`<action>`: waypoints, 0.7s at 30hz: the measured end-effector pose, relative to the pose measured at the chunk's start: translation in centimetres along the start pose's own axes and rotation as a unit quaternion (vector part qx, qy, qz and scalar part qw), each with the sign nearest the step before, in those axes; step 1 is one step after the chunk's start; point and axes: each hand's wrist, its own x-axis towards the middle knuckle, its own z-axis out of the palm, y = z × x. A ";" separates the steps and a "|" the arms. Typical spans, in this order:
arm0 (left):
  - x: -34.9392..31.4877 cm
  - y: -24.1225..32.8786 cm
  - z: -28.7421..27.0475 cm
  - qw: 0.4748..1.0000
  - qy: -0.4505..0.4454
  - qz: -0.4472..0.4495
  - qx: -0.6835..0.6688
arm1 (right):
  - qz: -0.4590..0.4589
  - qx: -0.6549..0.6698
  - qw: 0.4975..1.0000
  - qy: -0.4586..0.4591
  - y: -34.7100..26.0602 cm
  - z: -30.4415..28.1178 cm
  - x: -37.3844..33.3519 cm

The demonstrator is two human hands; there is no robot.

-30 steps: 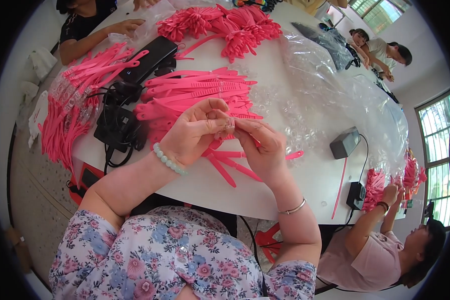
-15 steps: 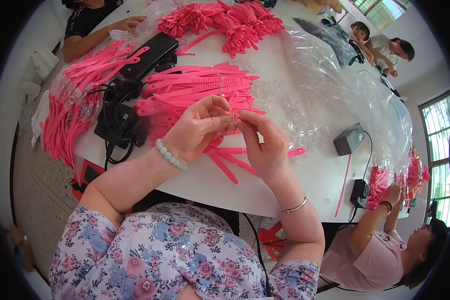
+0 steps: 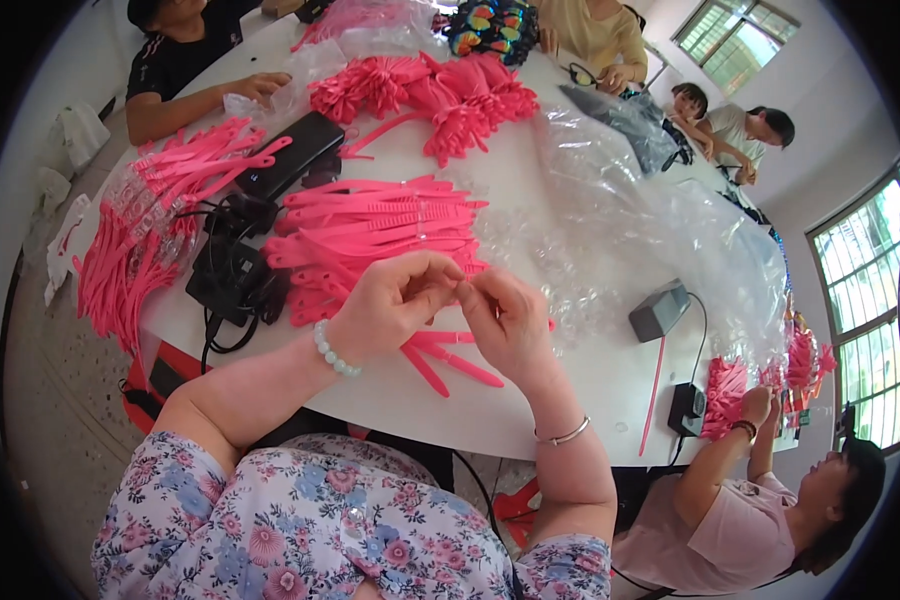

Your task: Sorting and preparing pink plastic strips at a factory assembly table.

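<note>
My left hand (image 3: 395, 303) and my right hand (image 3: 507, 318) meet over the near part of the table, thumbs and fingertips pinched together. A small clear plastic piece shows between them in the earlier picture; the fingers now cover it. Just beyond my hands lies a thick pile of pink straps (image 3: 370, 222), ribbed and bundled with clear bits. Below my hands, a few loose pink straps (image 3: 425, 369) fan toward the table edge.
More pink straps (image 3: 130, 270) hang over the left edge beside black adapters and cables (image 3: 225, 275). Pink bundles (image 3: 470, 95) lie farther back. Clear plastic bags (image 3: 630, 190) and scattered clear pieces (image 3: 535, 260) spread rightward, near a dark box-shaped adapter (image 3: 659, 309). Several people sit around the table.
The view has tilted up, so the table sits lower and more of its far side shows. My fingertips have drawn closer together, hiding the clear piece.
</note>
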 end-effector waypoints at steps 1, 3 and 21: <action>0.0 -0.1 0.0 1.000 0.000 0.006 0.000 | -0.005 -0.004 1.000 0.001 -0.2 -0.2 0.0; 0.0 -0.6 0.1 0.998 -0.008 0.063 -0.008 | 0.045 0.049 0.997 -0.025 -0.6 -0.5 0.0; 0.7 -0.3 -0.5 0.998 -0.006 -0.011 -0.067 | 0.251 0.310 0.917 -0.023 0.1 -1.1 0.6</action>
